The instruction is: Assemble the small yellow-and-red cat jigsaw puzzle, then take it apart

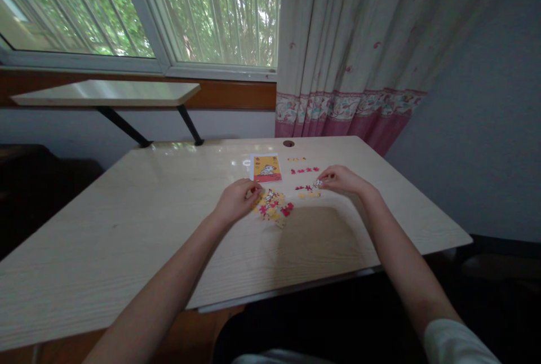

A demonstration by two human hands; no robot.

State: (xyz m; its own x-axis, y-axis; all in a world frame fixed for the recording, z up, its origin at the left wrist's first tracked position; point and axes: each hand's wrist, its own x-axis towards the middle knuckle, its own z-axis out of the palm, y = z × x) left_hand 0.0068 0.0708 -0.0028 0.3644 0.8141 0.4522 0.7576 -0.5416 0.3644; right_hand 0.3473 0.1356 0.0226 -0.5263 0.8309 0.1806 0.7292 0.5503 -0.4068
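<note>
A loose pile of jigsaw puzzle pieces (270, 204), yellow, red and white, lies on the table. At its left edge is my left hand (236, 202), its thumb and fingers curled together; what they hold, if anything, is too small to make out. To the right of the pile, my right hand (344, 178) pinches a whitish puzzle piece (316, 183) close to the tabletop. Sorted pieces sit around it: a row of red pieces (305, 171), a short yellow row (296, 159) farther back, and yellow pieces (310, 195) nearer me. Behind the pile lies a picture card (266, 169) showing a white animal on orange and red.
The pale wooden table (127, 229) has a cable hole (288, 143) near its back edge. A raised shelf (110, 93) on black legs stands at the back left. A curtain (338, 71) hangs behind the table, beside a barred window (215, 14).
</note>
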